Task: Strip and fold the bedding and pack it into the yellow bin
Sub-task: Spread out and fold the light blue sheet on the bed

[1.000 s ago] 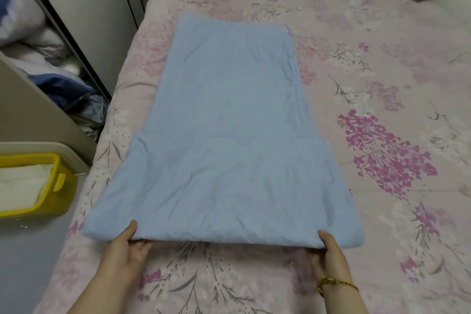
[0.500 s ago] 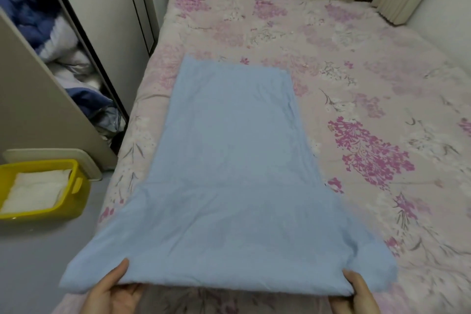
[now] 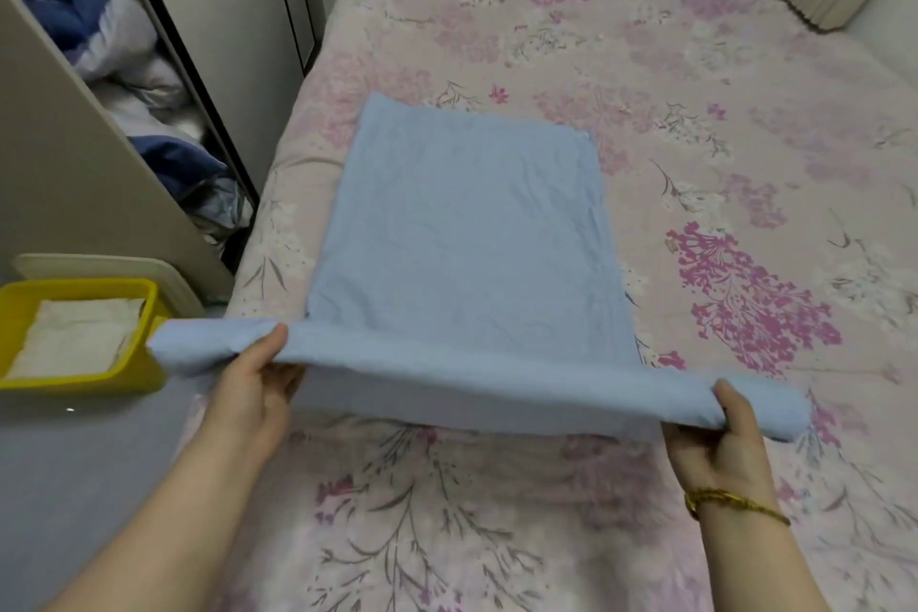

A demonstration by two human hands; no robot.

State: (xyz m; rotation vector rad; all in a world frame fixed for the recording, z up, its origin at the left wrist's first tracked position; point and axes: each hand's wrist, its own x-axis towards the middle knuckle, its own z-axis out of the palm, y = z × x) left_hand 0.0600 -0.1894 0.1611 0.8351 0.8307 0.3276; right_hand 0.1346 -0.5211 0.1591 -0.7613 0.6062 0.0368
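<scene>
Since the sheet (image 3: 462, 234) lay flat a second ago, left hand (image 3: 253, 378) and right hand (image 3: 720, 432) have raised its near edge, each grip clamped on it, far half on the bed (image 3: 745, 154) beyond, bin (image 3: 79, 284) left of the left grip; likely the next fold.

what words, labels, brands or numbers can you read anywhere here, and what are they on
None: no text can be read in this view.
The yellow bin, the blue sheet, the floral bed cover and the bracelet show no legible word, label or number.
</scene>
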